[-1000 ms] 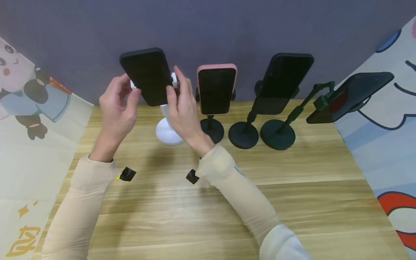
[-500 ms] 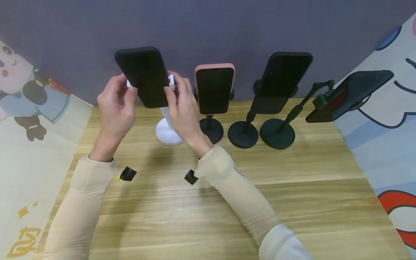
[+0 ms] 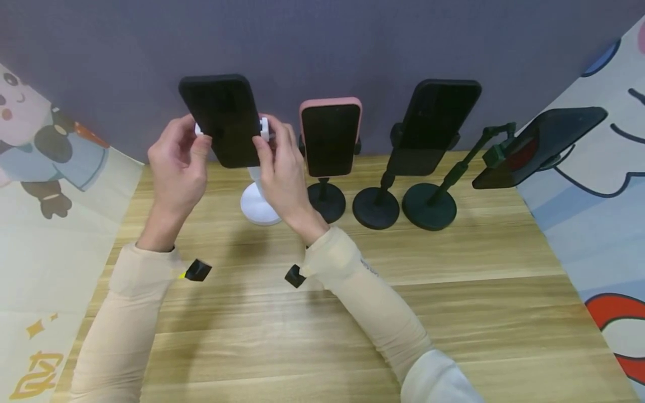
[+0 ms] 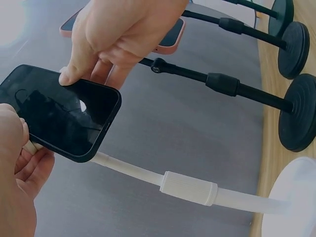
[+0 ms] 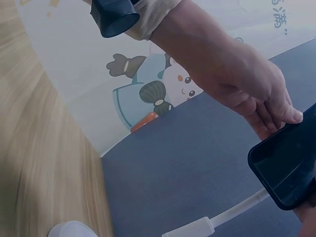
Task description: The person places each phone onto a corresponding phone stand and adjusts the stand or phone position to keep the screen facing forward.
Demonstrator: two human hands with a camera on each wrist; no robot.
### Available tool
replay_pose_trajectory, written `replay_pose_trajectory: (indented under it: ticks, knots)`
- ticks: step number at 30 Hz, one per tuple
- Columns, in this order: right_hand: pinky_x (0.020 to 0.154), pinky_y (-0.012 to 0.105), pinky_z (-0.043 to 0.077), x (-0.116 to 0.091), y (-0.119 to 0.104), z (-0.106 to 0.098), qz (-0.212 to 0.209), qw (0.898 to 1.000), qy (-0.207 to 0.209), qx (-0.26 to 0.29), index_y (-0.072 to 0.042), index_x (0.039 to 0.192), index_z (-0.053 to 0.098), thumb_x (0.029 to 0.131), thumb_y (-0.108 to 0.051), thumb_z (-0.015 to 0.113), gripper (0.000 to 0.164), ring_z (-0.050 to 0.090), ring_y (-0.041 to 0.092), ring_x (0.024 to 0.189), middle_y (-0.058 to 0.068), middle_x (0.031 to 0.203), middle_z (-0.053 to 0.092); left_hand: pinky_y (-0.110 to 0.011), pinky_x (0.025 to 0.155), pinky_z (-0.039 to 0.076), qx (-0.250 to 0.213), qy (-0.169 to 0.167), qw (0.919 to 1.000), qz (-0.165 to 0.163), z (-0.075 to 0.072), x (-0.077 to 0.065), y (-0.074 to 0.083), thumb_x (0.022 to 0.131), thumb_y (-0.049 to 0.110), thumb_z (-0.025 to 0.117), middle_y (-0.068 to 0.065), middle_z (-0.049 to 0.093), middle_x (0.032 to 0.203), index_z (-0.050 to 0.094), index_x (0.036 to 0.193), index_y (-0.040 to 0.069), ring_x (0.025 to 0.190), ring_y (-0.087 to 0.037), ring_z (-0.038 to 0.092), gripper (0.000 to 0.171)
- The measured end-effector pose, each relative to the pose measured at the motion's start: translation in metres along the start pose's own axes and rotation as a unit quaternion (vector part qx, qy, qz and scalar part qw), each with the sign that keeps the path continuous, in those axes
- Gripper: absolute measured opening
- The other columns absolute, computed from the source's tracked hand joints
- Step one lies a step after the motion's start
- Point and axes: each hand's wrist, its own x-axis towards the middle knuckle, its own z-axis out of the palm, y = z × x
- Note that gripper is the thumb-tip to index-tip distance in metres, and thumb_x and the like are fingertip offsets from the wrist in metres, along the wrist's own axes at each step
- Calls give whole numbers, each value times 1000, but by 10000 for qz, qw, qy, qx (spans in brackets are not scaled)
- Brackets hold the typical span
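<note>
A black smartphone [image 3: 224, 120] stands tilted on a white phone stand [image 3: 259, 204], screen toward me. At its left edge, my left hand [image 3: 176, 162] pinches with the thumb in front and fingers behind, beside a white clamp jaw. My right hand [image 3: 284, 173] grips the opposite edge the same way, thumb on the screen's rim by the other white clamp jaw. In the left wrist view, the stand's white pole [image 4: 187, 187] runs from behind the phone to its round base. The clamp's middle is hidden behind the phone. The right wrist view shows the phone's corner [image 5: 281, 168] at the right.
Right of the white stand, a pink-cased phone [image 3: 331, 140] sits on a black stand. A black phone [image 3: 435, 129] on another black stand follows, then a dark green stand [image 3: 429, 207] bearing a tilted phone [image 3: 541, 148]. A grey panel [image 3: 322, 45] rises behind the wooden table [image 3: 353, 324].
The held phone has turned and shifted slightly left, its bottom edge a little lower. Both hands keep their grip and move with it. The head view has shifted slightly.
</note>
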Motion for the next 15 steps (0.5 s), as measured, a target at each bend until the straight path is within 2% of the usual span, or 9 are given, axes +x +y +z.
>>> replay_pose_trajectory:
  ticks: [4, 8, 12, 15]
  knots:
    - [73, 20, 48, -1, 1, 2, 35, 10000, -28, -17, 5, 132, 44, 99, -18, 46, 40, 53, 17, 87, 16, 107, 50, -16, 70, 44, -20, -43, 10000, -38, -1, -1, 1, 87, -2, 60, 13, 57, 91, 65, 106, -12, 77, -11, 50, 22]
    - [69, 23, 47, -1, 2, 2, 23, 10000, -17, 46, 4, 134, 43, 98, -15, 48, 42, 50, 18, 84, 16, 107, 51, -16, 70, 43, 78, -54, 10000, -30, -1, -2, 5, 88, -2, 59, 18, 55, 92, 64, 108, -13, 78, -9, 49, 23]
    - [68, 24, 46, -1, 2, 2, -68, 9997, -54, 207, 5, 137, 41, 98, -12, 49, 43, 49, 18, 83, 18, 109, 50, -16, 71, 43, 73, 36, 9999, 81, 0, -3, 13, 88, -4, 58, 15, 55, 94, 63, 109, -14, 78, -8, 49, 24]
    - [69, 24, 46, 0, 1, 1, -42, 9996, -123, 232, 5, 138, 39, 98, -12, 48, 44, 49, 18, 84, 18, 110, 49, -16, 72, 44, 28, 127, 9998, 171, 1, -4, 12, 87, -3, 59, 9, 57, 95, 63, 112, -11, 80, -9, 50, 26]
